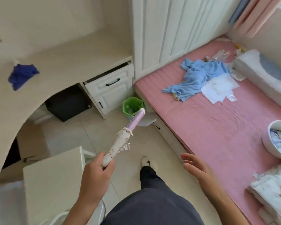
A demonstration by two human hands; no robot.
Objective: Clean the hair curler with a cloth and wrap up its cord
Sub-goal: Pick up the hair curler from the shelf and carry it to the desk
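Observation:
My left hand (96,171) grips the white spotted handle of the hair curler (120,141), whose pink barrel points up and to the right over the floor. Its white cord (126,147) is wound around the handle, with the plug sticking out beside it; a further stretch of cord hangs below my wrist. My right hand (193,166) is held open and empty over the floor, near the bed's edge. A dark blue cloth (22,76) lies on the cream desk (68,62) at the far left.
A green waste bin (132,105) stands on the floor beyond the curler's tip. The pink bed (217,124) on the right carries a light blue garment (196,78), papers and pillows. A white drawer unit (110,88) has its top drawer ajar. A white cabinet (52,179) stands near left.

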